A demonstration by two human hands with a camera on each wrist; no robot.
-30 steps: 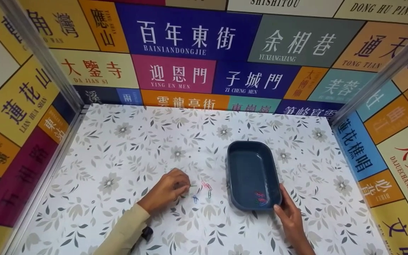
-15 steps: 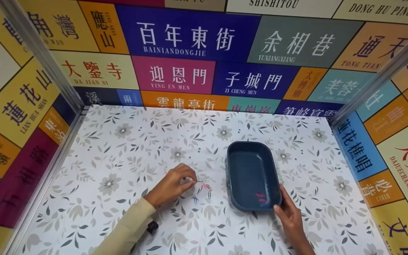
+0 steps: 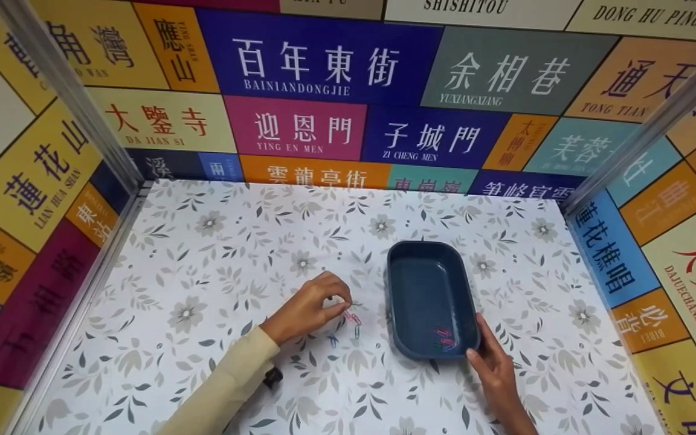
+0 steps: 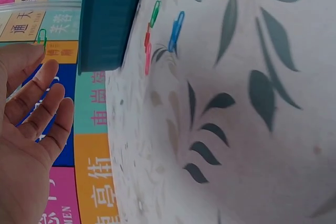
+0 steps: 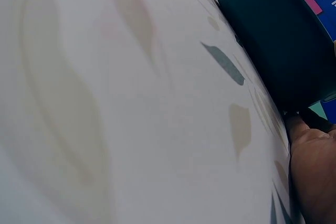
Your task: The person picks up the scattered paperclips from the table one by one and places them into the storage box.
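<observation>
My left hand pinches a green paper clip between thumb and index finger, above the cloth. Its other fingers are loosely bent in the left wrist view. Just below it lie pink and red clips, another green clip and blue clips. To their right stands a dark blue rectangular tray. Several coloured paper clips lie in its near right corner. My right hand grips the tray at that corner, thumb at the near rim and fingers along the outer side.
A white cloth with grey flowers and leaves covers the table. Panels with coloured lettering rise at the back and both sides, joined by metal posts. A dark wrist device sits by my left sleeve.
My left hand has moved right and slightly away from me, carrying the pinched clip over the loose clips towards the tray. The right hand and tray have stayed still.
</observation>
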